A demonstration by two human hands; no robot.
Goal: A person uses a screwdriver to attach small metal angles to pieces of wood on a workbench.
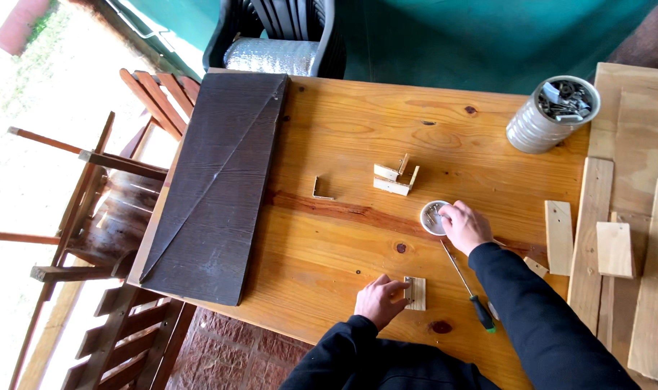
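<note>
- The left hand [380, 299] rests near the front edge of the orange-brown wooden tabletop [343, 238], with its fingers bent and touching the left side of a small pale rectangular wooden block [415, 293]; it presses on the block more than it closes around it
- The small pale wooden block lies flat on the tabletop, close to the front edge, a little right of the middle
- The right hand [464, 226] is further back on the tabletop, with its fingers curled at the rim of a small round white dish [432, 217] which holds small metal pieces; I cannot tell if the fingers pinch something
- A screwdriver with thin metal shaft and green-black handle [469, 286] lies on the tabletop under the right forearm, and the handle points toward the front edge
- Behind the dish, toward the middle of the tabletop, stands a small assembly of pale wooden strips [395, 180], and just left of it one small L-shaped wooden piece [319, 191]
- A large dark brown wooden board [213, 180] covers the left edge of the tabletop
- A ribbed metal can full of metal parts [552, 113] stands near the far right corner
- Several pale wooden planks [596, 231] lie along the right edge
</note>
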